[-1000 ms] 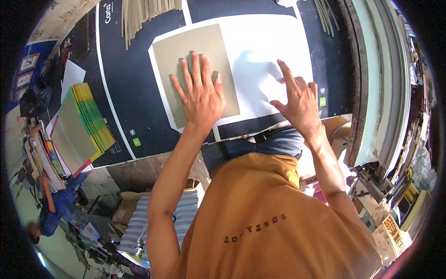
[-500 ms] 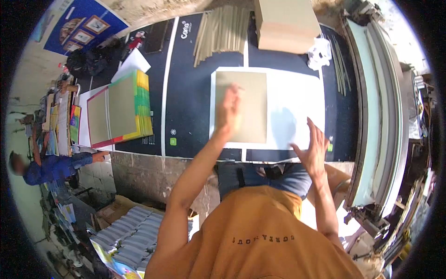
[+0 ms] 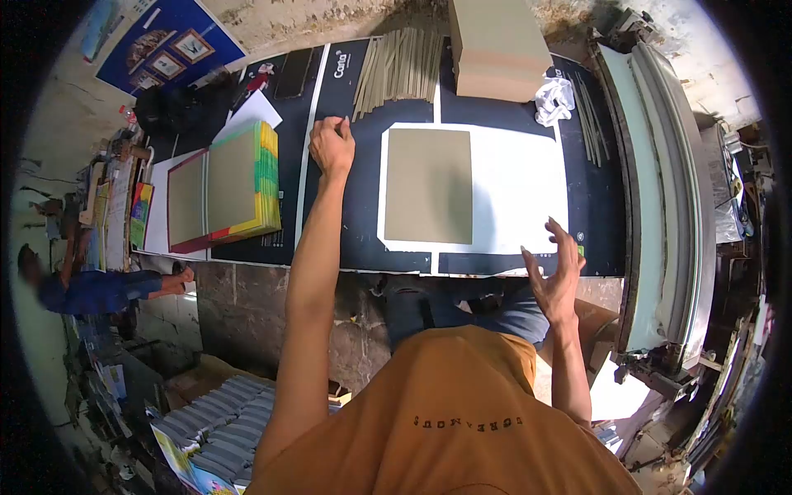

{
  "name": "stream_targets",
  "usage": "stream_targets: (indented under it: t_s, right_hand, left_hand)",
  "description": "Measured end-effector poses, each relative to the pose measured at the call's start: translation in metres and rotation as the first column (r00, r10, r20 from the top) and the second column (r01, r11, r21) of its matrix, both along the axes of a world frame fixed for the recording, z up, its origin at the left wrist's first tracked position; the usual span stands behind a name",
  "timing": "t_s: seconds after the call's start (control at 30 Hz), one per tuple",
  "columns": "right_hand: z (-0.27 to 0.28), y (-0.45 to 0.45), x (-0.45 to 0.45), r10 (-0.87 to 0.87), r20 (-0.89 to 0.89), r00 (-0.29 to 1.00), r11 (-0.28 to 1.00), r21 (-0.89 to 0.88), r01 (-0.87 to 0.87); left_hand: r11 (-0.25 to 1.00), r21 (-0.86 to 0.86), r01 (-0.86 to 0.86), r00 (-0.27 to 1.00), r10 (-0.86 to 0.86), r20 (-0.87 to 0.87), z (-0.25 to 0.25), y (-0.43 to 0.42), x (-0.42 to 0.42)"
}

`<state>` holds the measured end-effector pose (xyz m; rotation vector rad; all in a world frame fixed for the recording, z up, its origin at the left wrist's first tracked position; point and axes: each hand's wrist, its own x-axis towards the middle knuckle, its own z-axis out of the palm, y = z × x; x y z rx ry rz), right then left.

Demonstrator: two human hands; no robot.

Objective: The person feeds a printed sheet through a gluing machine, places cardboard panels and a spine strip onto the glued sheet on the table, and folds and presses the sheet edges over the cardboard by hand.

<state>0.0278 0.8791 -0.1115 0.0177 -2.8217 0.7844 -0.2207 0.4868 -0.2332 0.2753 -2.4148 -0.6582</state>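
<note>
A grey-brown board (image 3: 429, 186) lies flat on the left part of a white sheet (image 3: 521, 181) with cut left corners. My left hand (image 3: 332, 148) is over the dark tabletop, left of the sheet and below a bundle of thin board strips (image 3: 398, 70). Its fingers are curled together, and whatever they may hold cannot be made out. By the sheet's lower right corner is my right hand (image 3: 558, 276), open with thumb and fingers apart. Its fingertips overlap the sheet's edge in view; contact is unclear.
A stack of board panels with coloured edges (image 3: 268, 177) lies at the left. Toward the back stand a tall board stack (image 3: 503, 54) and a crumpled white cloth (image 3: 553, 101). A long roller machine (image 3: 668, 206) borders the right. Another person (image 3: 99, 290) is at far left.
My left hand has moved off the board, leftward and away from me, and its fingers have curled. The board stays on the sheet. My right hand stays open near the same corner.
</note>
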Motion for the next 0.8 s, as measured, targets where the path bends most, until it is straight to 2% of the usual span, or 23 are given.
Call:
stream_targets:
  t_s: [0.1, 0.17, 0.23, 0.3, 0.33, 0.37, 0.4, 0.5, 0.63, 0.7, 0.77, 0.8]
  right_hand:
    - [0.013, -0.008, -0.007, 0.083, -0.091, 0.992, 0.996, -0.007, -0.084]
    - [0.022, -0.011, -0.001, 0.084, -0.076, 0.994, 0.996, -0.003, -0.085]
    - [0.026, -0.006, 0.010, 0.073, -0.077, 0.994, 0.997, -0.022, -0.074]
    - [0.020, 0.009, 0.020, 0.040, -0.077, 0.996, 0.999, -0.031, -0.043]
    - [0.015, 0.016, 0.028, 0.023, -0.068, 0.997, 0.999, -0.040, -0.026]
    - [0.011, 0.024, 0.032, 0.002, -0.040, 0.999, 0.999, -0.044, -0.004]
    - [0.007, 0.031, 0.034, -0.010, -0.040, 0.999, 0.999, -0.032, 0.008]
    - [0.009, 0.041, 0.032, -0.033, -0.071, 0.997, 0.999, -0.013, 0.032]
    - [0.030, 0.030, 0.003, 0.019, -0.209, 0.978, 0.994, -0.098, -0.041]
    - [0.038, 0.012, -0.021, 0.076, -0.305, 0.949, 0.982, -0.141, -0.124]
    - [0.050, -0.016, -0.043, 0.158, -0.382, 0.911, 0.933, -0.243, -0.264]
    - [0.056, -0.029, -0.052, 0.186, -0.422, 0.887, 0.936, -0.199, -0.291]
  left_hand:
    - [1.000, -0.013, -0.003, 0.991, 0.005, 0.135, 0.008, 0.013, -0.011]
    - [0.985, -0.173, 0.025, 0.963, 0.023, 0.268, 0.012, 0.032, -0.013]
    - [0.966, -0.258, -0.025, 0.972, 0.084, 0.221, 0.000, 0.040, -0.014]
    - [0.961, -0.275, -0.040, 0.956, 0.117, 0.269, -0.006, 0.037, -0.016]
    - [0.958, -0.285, -0.042, 0.966, 0.112, 0.232, -0.003, 0.033, -0.012]
    - [0.952, -0.299, -0.063, 0.991, 0.095, 0.096, -0.003, 0.027, -0.011]
    - [0.958, -0.283, -0.050, 0.997, 0.063, 0.035, 0.003, 0.020, -0.007]
    - [0.971, -0.238, 0.011, 0.984, -0.053, -0.172, 0.048, 0.000, 0.010]
    - [0.943, -0.177, 0.283, 0.825, -0.333, -0.457, 0.139, 0.001, 0.058]
    - [0.927, -0.019, 0.373, 0.842, -0.347, -0.414, 0.183, 0.026, 0.095]
    - [0.726, 0.183, 0.663, 0.692, -0.501, -0.520, 0.212, 0.050, 0.118]
    - [0.646, 0.248, 0.722, 0.664, -0.546, -0.510, 0.227, 0.064, 0.130]
